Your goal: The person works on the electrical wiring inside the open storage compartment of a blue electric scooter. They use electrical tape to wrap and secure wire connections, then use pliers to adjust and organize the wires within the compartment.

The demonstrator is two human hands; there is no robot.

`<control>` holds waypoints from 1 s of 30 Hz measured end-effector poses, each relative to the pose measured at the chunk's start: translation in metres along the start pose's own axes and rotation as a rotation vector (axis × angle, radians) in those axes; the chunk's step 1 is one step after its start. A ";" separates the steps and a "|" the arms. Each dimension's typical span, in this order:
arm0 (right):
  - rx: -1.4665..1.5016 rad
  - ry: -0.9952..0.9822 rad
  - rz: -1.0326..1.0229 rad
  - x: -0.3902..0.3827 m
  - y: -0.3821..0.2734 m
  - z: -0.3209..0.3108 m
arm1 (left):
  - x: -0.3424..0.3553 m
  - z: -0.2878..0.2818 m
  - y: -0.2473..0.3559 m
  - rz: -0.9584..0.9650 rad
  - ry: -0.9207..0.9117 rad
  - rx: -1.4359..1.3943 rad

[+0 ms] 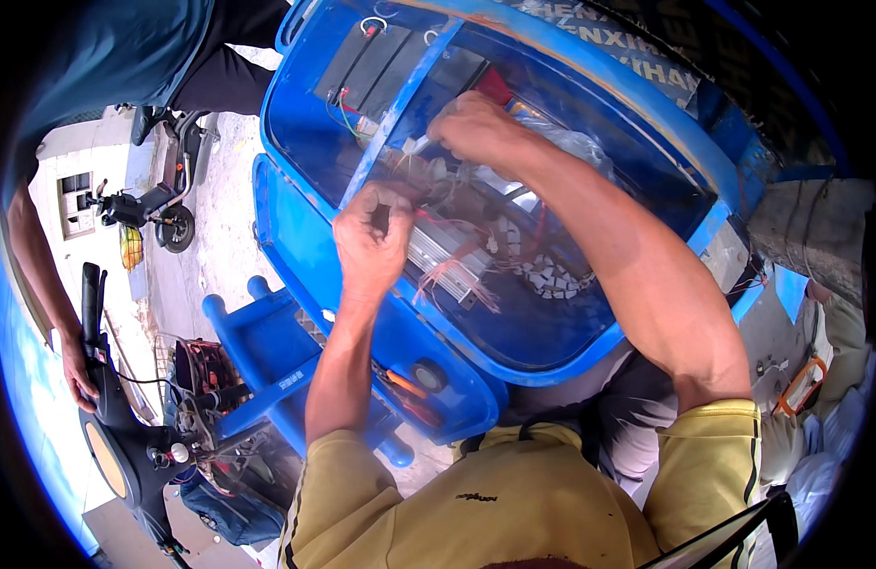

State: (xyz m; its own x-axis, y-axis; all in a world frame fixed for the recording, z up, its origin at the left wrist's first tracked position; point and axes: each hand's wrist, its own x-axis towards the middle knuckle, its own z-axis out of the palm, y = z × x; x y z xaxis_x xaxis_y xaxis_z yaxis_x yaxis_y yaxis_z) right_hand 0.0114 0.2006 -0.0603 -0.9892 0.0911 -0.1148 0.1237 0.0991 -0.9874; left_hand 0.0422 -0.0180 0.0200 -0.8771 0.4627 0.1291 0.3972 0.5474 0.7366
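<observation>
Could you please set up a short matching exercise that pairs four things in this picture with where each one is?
Things:
1. left hand
2. right hand
3. silver controller box
4. black handlebar grip

Places:
A. far left, standing upright beside another person's hand
B. deeper in the blue compartment, at the wire bundle near the crossbar
C. closed in a fist on thin wires, just left of the box
D. in the middle of the compartment, red wires fanning out below it

Pairs: 1-C, 2-B, 3-D, 4-A
</observation>
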 end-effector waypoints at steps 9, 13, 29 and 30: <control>-0.117 0.007 0.116 -0.009 -0.031 -0.007 | 0.003 0.005 0.003 0.180 0.061 -0.018; -0.143 0.060 0.069 -0.010 -0.029 -0.005 | 0.006 0.007 0.002 0.102 0.078 0.090; -0.296 -0.437 -0.072 -0.039 -0.050 -0.020 | 0.007 0.011 0.001 -0.051 0.176 0.090; -0.342 -0.446 -0.079 -0.035 -0.045 -0.019 | 0.008 0.011 0.002 -0.058 0.149 0.081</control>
State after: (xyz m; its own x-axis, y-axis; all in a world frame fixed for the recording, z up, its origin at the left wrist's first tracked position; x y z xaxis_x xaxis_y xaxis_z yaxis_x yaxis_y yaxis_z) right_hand 0.0423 0.2119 -0.0098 -0.9246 -0.3500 -0.1503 -0.0071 0.4104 -0.9119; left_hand 0.0388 -0.0059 0.0152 -0.9273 0.3230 0.1893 0.3596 0.6277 0.6904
